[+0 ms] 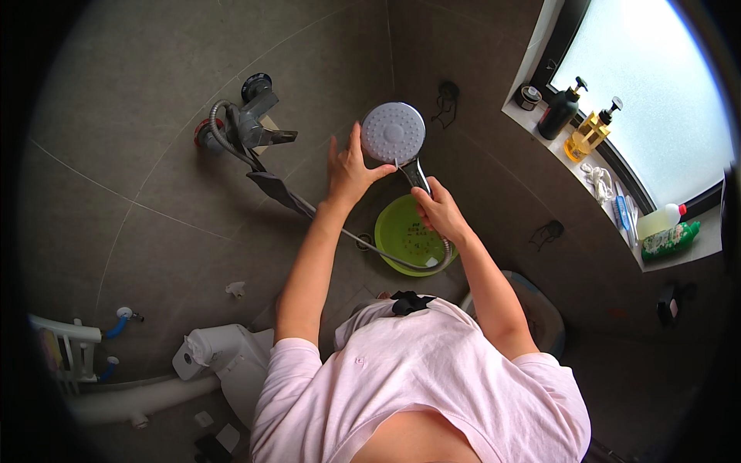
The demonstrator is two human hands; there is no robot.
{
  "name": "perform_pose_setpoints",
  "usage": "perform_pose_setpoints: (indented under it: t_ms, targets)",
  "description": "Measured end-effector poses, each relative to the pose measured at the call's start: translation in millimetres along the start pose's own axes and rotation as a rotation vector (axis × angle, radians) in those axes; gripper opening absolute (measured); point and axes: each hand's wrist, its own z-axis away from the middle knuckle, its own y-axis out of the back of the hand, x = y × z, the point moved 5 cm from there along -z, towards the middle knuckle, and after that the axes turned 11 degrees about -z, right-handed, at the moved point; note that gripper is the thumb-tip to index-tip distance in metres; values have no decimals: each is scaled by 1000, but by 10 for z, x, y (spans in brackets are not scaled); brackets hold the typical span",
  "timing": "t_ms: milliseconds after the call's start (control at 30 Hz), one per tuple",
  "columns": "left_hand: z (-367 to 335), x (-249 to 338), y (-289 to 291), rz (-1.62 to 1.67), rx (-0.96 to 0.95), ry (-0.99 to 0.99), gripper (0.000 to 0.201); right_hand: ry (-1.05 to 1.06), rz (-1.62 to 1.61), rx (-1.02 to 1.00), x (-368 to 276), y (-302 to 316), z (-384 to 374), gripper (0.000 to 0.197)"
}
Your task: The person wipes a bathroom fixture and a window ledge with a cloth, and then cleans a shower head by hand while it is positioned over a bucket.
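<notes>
A round shower head (393, 134) with a pale nozzle face and a chrome rim is held up in front of me, its face turned toward me. My right hand (441, 210) is closed around its dark handle (417, 174). Beside the head's left edge, my left hand (351, 176) has its fingers spread, index finger along the rim and thumb beneath it; whether it bears any weight I cannot tell. A metal hose (363, 245) loops from below my right hand, behind my left forearm, to the black wall tap (251, 123).
Under my right hand stands a green basin (397, 224). At right, a window sill (532, 127) carries a black pump bottle (559, 113), a yellow pump bottle (590, 136) and a green bottle (670, 241). Lower left are a white toilet (231, 355) and a pipe (147, 397).
</notes>
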Motion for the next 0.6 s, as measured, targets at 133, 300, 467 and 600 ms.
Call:
perform_pose_setpoints:
  t_ms: [133, 300, 467, 600]
  targets:
    - [-134, 35, 173, -60, -30, -71, 114, 8, 39, -76, -42, -7, 26, 22]
    - [-183, 67, 219, -46, -165, -64, 118, 10, 46, -82, -56, -8, 52, 22]
    - [-153, 52, 173, -124, -119, -112, 125, -17, 99, -70, -90, 10, 97, 22]
    - [-148, 66, 181, -104, -157, -91, 124, -12, 125, -72, -80, 29, 100, 23]
